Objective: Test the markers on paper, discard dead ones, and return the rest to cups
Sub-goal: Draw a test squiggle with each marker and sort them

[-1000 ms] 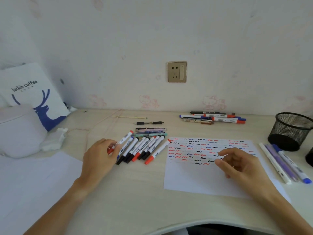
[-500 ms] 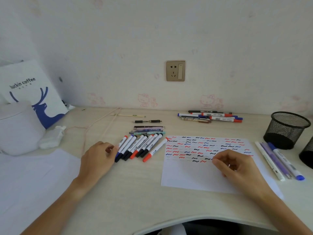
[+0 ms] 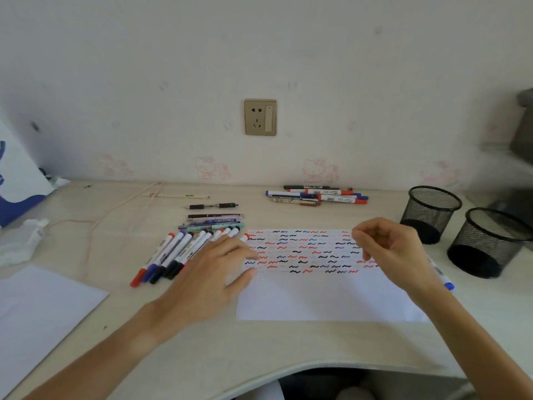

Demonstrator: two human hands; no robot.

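Markers (image 3: pixel 173 256) lie slanted, tips far-right; left hand (image 3: pixel 215 274) flat atop, right hand (image 3: pixel 393 248) loosely curled, empty.

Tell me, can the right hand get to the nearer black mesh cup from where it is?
Probably yes. The right hand hangs above the test paper, holding nothing, and the nearer mesh cup stands just to its right, open side up. Only bare desk and some pens lying flat lie between them.

A left hand (image 3: pixel 207 272) lies flat over a row of markers (image 3: pixel 173 255) beside scribbled test paper (image 3: pixel 311 295); the right hand (image 3: pixel 389 246) hovers, fingers loosely curled, near two mesh cups (image 3: pixel 432 212).
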